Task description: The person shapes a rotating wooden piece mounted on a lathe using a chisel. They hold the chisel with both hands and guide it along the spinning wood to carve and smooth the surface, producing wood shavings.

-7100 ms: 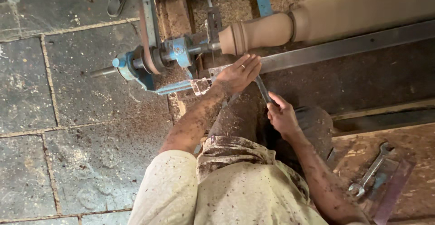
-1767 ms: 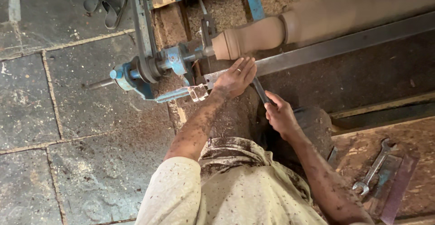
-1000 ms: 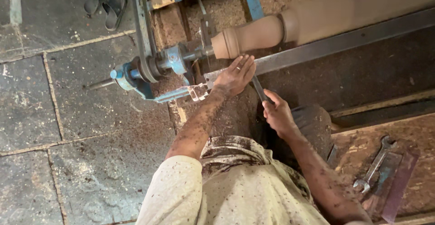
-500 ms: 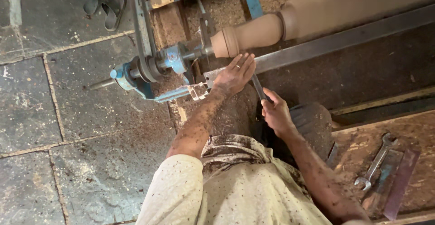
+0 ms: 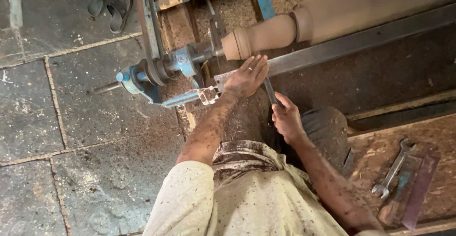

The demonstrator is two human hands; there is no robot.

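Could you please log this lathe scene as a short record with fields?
Left hand: left hand lies flat on the metal tool rest
Right hand: right hand grips the chisel
Workpiece: wooden spindle mounted on the blue lathe headstock
Nearby: wrench on the board at right
Floor: stone slabs dusted with sawdust

We note a dark metal chisel (image 5: pixel 270 91), angled upward across the grey steel rest bar (image 5: pixel 361 41), tip toward the tan turned-wood spindle (image 5: pixel 266 35).
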